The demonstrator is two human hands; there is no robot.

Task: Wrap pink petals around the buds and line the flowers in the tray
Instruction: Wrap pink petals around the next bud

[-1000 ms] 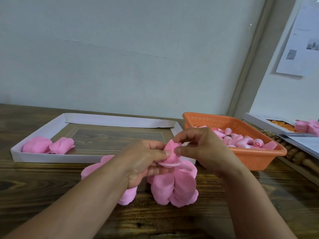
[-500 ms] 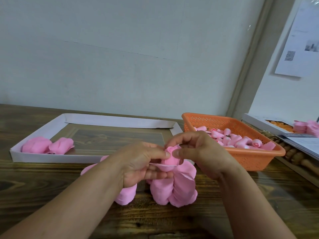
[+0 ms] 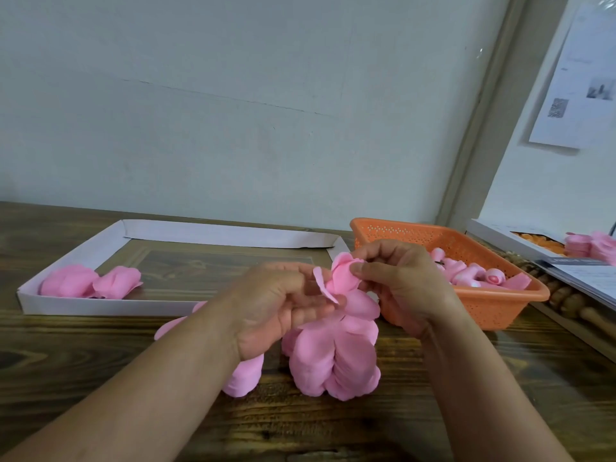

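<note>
Both forearms reach in over the counter (image 3: 100, 355), the left hand (image 3: 273, 305) and right hand (image 3: 396, 281) pinching between them a half-wrapped flower (image 3: 340, 278), its petals flaring up-left, above a pile of loose petals (image 3: 333, 355), near the tray (image 3: 83, 305).

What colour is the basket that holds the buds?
Orange, with small holes in its walls. The basket shows best in the head view, the only one.
</note>
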